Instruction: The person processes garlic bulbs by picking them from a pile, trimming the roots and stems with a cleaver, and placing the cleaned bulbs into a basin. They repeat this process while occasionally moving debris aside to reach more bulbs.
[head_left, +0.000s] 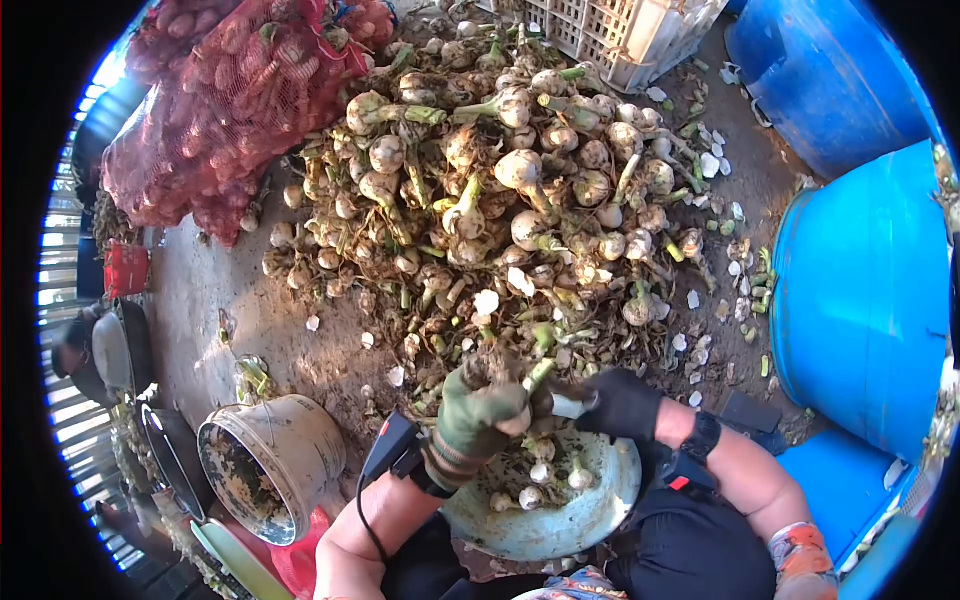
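Here my green-gloved left hand [478,418] grips a green stalk [540,375], black-gloved right hand [618,404] a pale object [568,406]; round bluish basin [612,488] beneath probably collects.

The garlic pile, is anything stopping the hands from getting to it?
Nothing visible blocks the way: the garlic pile lies just beyond the left hand and right hand, with only loose scraps around its near edge.

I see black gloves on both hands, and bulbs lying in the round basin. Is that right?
Not quite: the head view shows the left hand gloved in green; only the right hand wears black. Bulbs do lie in the round basin.
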